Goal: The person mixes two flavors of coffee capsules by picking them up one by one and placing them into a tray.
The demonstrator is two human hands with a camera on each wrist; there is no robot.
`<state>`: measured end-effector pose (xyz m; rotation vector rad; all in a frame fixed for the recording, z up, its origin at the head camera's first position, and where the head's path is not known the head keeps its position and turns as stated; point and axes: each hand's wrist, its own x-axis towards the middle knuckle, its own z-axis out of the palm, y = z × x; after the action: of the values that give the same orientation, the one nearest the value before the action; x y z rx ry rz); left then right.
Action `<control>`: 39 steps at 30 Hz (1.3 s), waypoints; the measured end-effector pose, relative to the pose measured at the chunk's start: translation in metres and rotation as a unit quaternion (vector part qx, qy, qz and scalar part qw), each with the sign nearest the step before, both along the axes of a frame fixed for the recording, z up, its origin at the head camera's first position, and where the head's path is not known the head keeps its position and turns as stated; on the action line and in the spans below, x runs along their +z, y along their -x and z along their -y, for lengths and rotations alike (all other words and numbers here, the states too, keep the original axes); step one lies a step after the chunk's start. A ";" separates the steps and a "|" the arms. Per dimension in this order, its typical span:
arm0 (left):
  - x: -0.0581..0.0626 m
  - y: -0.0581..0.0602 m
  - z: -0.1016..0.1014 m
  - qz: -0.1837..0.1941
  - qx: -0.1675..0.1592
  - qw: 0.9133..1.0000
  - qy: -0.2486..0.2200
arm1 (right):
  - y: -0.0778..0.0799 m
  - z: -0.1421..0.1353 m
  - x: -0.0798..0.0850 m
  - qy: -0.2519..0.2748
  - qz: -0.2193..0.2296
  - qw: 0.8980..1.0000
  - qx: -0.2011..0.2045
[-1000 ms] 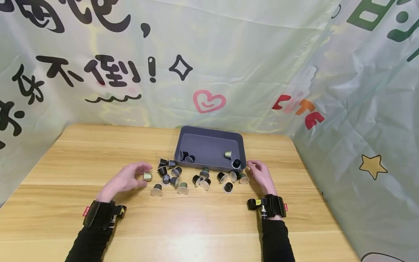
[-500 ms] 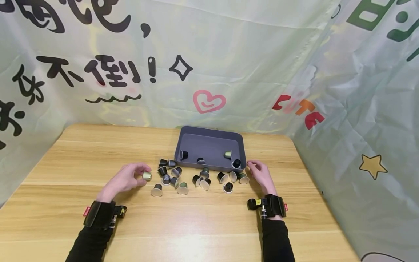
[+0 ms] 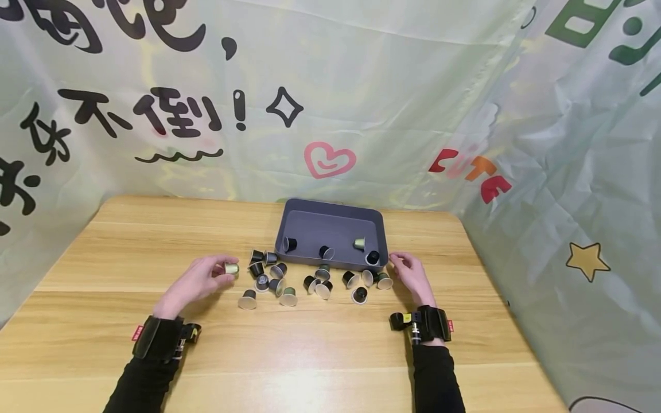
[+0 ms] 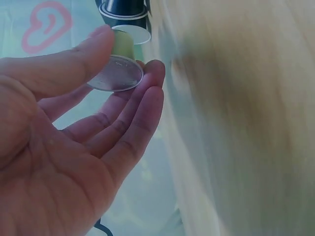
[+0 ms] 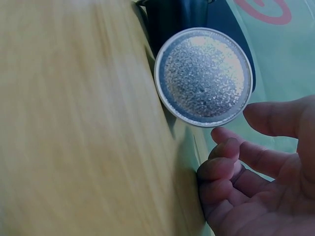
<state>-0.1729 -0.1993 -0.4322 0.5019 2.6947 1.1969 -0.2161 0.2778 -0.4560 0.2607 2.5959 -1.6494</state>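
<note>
In the head view, my left hand (image 3: pixel 203 278) pinches a pale green coffee capsule (image 3: pixel 231 268) at the left of the scattered capsules. The left wrist view shows my thumb across the capsule's (image 4: pixel 123 46) side and fingertips at its foil rim, lid facing the palm. My right hand (image 3: pixel 412 275) rests by the right front corner of the grey tray (image 3: pixel 335 223), fingers loosely bent, holding nothing. Close to its fingertips in the right wrist view is a capsule with a silvery foil lid (image 5: pixel 204 76).
Several capsules lie inside the tray near its front wall, among them a black capsule (image 3: pixel 326 252) and a green one (image 3: pixel 359 244). More lie along the wooden table (image 3: pixel 310 355) before the tray, including a dark capsule (image 3: pixel 248 299) nearest my left hand. A printed cloth (image 3: pixel 258 160) hangs behind.
One dark capsule in the tray has rolled to the right along its front side. My left hand has lifted and tilted the pale green capsule slightly. The right hand stays put.
</note>
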 end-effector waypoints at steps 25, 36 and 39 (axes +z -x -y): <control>0.018 0.008 -0.043 -0.088 0.031 0.996 0.003 | 0.000 0.000 -0.001 -0.006 -0.005 1.000 0.002; 0.030 0.026 -0.059 -0.062 0.011 0.998 -0.029 | 0.001 0.001 -0.002 -0.013 -0.009 1.000 -0.005; 0.031 0.032 -0.062 -0.059 0.004 0.998 -0.034 | 0.001 0.001 -0.002 -0.012 -0.009 1.000 -0.007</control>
<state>-0.2052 -0.1375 -0.4017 0.5903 2.7627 1.3034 -0.2167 0.2765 -0.4583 0.2683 2.6353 -1.6323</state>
